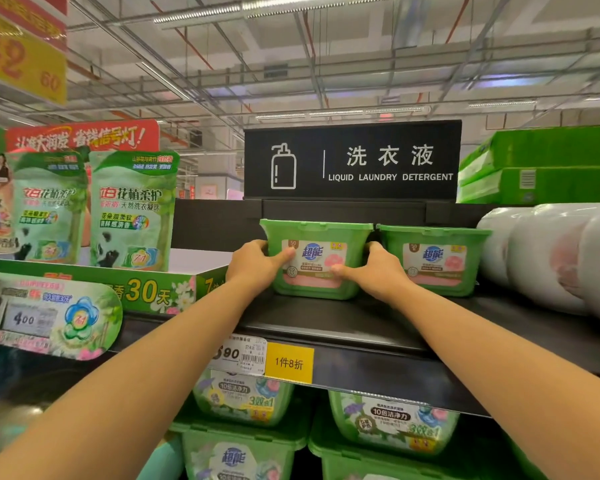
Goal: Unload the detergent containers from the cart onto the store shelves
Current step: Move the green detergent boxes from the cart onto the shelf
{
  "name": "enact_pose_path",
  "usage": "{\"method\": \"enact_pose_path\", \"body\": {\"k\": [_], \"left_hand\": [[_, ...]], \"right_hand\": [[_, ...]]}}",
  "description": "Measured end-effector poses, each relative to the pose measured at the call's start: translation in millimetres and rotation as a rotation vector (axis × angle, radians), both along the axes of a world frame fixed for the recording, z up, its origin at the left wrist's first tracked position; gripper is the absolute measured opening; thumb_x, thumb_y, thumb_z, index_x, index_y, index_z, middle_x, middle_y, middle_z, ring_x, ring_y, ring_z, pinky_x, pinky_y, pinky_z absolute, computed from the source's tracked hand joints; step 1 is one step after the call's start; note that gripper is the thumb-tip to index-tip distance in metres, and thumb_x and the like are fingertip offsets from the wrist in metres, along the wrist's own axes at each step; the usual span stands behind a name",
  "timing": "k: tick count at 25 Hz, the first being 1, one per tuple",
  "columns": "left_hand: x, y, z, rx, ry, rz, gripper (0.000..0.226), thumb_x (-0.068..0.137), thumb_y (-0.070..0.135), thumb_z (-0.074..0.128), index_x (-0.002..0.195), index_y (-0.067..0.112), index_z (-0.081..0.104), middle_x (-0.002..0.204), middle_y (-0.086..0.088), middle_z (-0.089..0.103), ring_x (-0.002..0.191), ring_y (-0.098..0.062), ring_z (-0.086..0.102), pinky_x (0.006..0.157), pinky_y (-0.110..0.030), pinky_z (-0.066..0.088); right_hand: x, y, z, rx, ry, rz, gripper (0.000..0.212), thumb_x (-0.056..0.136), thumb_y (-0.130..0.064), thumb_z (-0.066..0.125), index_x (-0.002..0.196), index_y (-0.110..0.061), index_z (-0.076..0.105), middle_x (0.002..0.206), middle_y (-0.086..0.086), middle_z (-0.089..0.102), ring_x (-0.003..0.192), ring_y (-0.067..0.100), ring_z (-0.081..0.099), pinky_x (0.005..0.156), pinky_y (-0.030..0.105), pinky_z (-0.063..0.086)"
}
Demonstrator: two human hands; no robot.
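Green plastic fills both grips: the left hand (253, 261) curls round the 9 o'clock end of a detergent tub (317, 261), the right hand (378, 268) round its 3 o'clock end. The tub appears to rest on the top shelf (326, 320), label facing the aisle, long axis running 9-to-3. At its 3 o'clock a second tub (433, 259) is already shelved. The cart is unseen, so I cannot tell what remains.

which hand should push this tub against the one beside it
Left. The left hand grips the held tub on its open side, so it can push toward the neighbouring tub. The right hand sits in the gap between the two tubs and would probably have to come out first.
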State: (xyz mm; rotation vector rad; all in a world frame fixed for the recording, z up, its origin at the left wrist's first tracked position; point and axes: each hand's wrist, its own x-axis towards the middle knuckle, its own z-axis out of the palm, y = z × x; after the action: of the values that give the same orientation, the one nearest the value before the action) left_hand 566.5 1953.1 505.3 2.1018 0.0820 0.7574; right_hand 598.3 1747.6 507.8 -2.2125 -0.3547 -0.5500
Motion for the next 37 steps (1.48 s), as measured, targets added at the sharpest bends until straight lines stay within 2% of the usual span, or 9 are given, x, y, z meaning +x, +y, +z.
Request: {"method": "enact_pose_path", "body": {"k": [4, 7, 10, 12, 17, 23, 26, 32, 37], "left_hand": [[-31.5, -9.0, 5.7, -0.059, -0.207, 0.125, 0.036, 0.093, 0.033, 0.057, 0.122, 0.013, 0.061, 0.119, -0.004, 0.066, 0.106, -0.018, 0.060, 0.085, -0.030, 0.047], [-86.9, -17.1, -12.6, -0.291, -0.430, -0.166, 0.020, 0.093, 0.018, 0.056, 0.109, 0.019, 0.069, 0.104, 0.000, 0.072, 0.092, -0.007, 0.067, 0.076, -0.018, 0.050], [-154.9, -22.6, -67.0, -0.408, -0.516, -0.374, 0.021, 0.093, 0.016, 0.055, 0.094, 0.030, 0.070, 0.090, 0.009, 0.073, 0.084, 0.000, 0.068, 0.070, -0.011, 0.050], [-188.3, -26.4, -112.3, -0.438, -0.487, -0.416, 0.023, 0.093, 0.014, 0.055, 0.092, 0.032, 0.069, 0.086, 0.014, 0.073, 0.086, -0.001, 0.067, 0.072, -0.014, 0.052], [-238.4, -53.8, -241.3, -0.560, 0.029, -0.588, 0.025, 0.093, 0.004, 0.056, 0.089, 0.025, 0.068, 0.082, 0.009, 0.073, 0.082, -0.007, 0.066, 0.066, -0.011, 0.051], [-317.9, -98.7, -380.7, -0.366, 0.637, -0.823, 0.019, 0.091, 0.000, 0.059, 0.087, 0.015, 0.069, 0.096, -0.006, 0.072, 0.091, -0.022, 0.065, 0.085, -0.033, 0.049], [-361.1, -127.6, -425.5, -0.309, 0.860, -0.906, 0.016, 0.092, 0.000, 0.057, 0.090, 0.011, 0.069, 0.090, -0.010, 0.070, 0.082, -0.021, 0.062, 0.074, -0.031, 0.046], [-448.4, -198.0, -469.0, -0.127, 1.145, -1.110, 0.004, 0.088, 0.013, 0.065, 0.091, 0.013, 0.067, 0.084, -0.009, 0.068, 0.079, -0.020, 0.061, 0.063, -0.026, 0.041], [-527.1, -278.0, -484.7, 0.067, 1.222, -1.255, 0.014, 0.093, 0.005, 0.057, 0.097, 0.012, 0.069, 0.086, -0.008, 0.069, 0.081, -0.018, 0.063, 0.064, -0.021, 0.045]], "right_hand": [[-41.8, -13.3, 9.4, 0.114, -0.165, -0.045, 0.054, 0.084, -0.035, 0.070, 0.127, -0.010, 0.050, 0.118, 0.009, 0.062, 0.107, 0.024, 0.059, 0.081, 0.026, 0.042], [-114.2, -45.0, -7.7, 0.461, -0.394, 0.084, 0.019, 0.084, -0.020, 0.064, 0.102, -0.026, 0.061, 0.092, 0.002, 0.067, 0.079, 0.013, 0.063, 0.070, 0.019, 0.050], [-202.2, -81.2, -64.2, 0.673, -0.532, -0.009, 0.017, 0.080, -0.017, 0.056, 0.089, -0.028, 0.063, 0.083, 0.004, 0.068, 0.072, 0.009, 0.062, 0.064, 0.014, 0.048], [-249.5, -95.4, -113.4, 0.713, -0.494, -0.107, 0.015, 0.086, -0.010, 0.055, 0.088, -0.023, 0.063, 0.074, -0.004, 0.069, 0.064, 0.001, 0.060, 0.060, 0.011, 0.047], [-348.0, -105.8, -240.2, 0.664, -0.169, -0.343, 0.022, 0.093, -0.001, 0.053, 0.086, -0.018, 0.064, 0.065, -0.009, 0.070, 0.056, 0.000, 0.059, 0.055, 0.011, 0.046], [-504.4, -113.5, -377.3, 0.740, 0.180, -0.730, 0.013, 0.092, 0.004, 0.053, 0.091, -0.001, 0.065, 0.073, 0.014, 0.066, 0.058, 0.006, 0.061, 0.052, 0.010, 0.047], [-584.0, -110.8, -430.8, 0.841, 0.343, -0.946, 0.010, 0.094, -0.001, 0.054, 0.092, -0.001, 0.065, 0.073, 0.012, 0.066, 0.060, 0.017, 0.057, 0.050, 0.012, 0.045], [-737.6, -117.1, -500.4, 0.949, 0.526, -1.313, 0.011, 0.094, -0.009, 0.058, 0.089, -0.010, 0.068, 0.072, 0.007, 0.071, 0.062, 0.019, 0.061, 0.060, 0.028, 0.046], [-846.6, -128.4, -520.2, 1.069, 0.527, -1.526, 0.010, 0.093, -0.015, 0.060, 0.087, -0.014, 0.068, 0.074, 0.008, 0.071, 0.061, 0.017, 0.062, 0.057, 0.024, 0.047]]}}
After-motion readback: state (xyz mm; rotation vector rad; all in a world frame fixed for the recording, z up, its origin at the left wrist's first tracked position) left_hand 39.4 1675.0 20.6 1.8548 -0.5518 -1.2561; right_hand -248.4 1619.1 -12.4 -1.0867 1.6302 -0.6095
